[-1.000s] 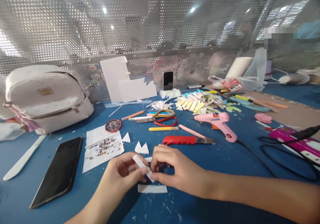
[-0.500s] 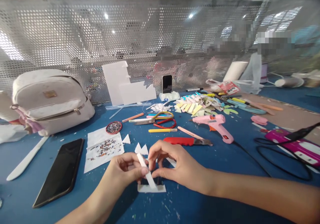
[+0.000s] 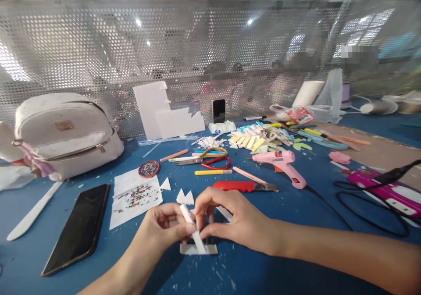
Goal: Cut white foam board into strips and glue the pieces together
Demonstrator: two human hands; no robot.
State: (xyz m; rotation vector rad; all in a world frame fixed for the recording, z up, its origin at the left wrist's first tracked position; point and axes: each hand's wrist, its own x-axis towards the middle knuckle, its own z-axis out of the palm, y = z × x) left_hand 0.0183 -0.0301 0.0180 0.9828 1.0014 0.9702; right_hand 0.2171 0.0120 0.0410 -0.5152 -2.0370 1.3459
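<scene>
My left hand [image 3: 167, 225] pinches a narrow white strip [image 3: 192, 228] between thumb and fingers, the strip tilted with its lower end over a flat white piece [image 3: 187, 249] on the table. My right hand [image 3: 226, 218] is bent round the strip's other side, thumb and fingertips close together against or beside it. Whether the right fingertips grip the strip or something small is hidden. Just beyond my hands lie small white triangles [image 3: 185, 197]. Another white strip [image 3: 225, 214] shows partly behind my right hand.
A red-handled cutter [image 3: 234, 186], scissors [image 3: 215, 154], markers [image 3: 213, 172] and a pink glue gun [image 3: 279, 161] with its cord lie beyond my hands. At left are a phone [image 3: 77, 229], a paper with small beads [image 3: 131, 211] and a backpack [image 3: 66, 133]. A purple power strip [image 3: 383, 190] is at right.
Almost nothing differs. Both hands stay around the white strip, and the whole view has shifted very slightly.
</scene>
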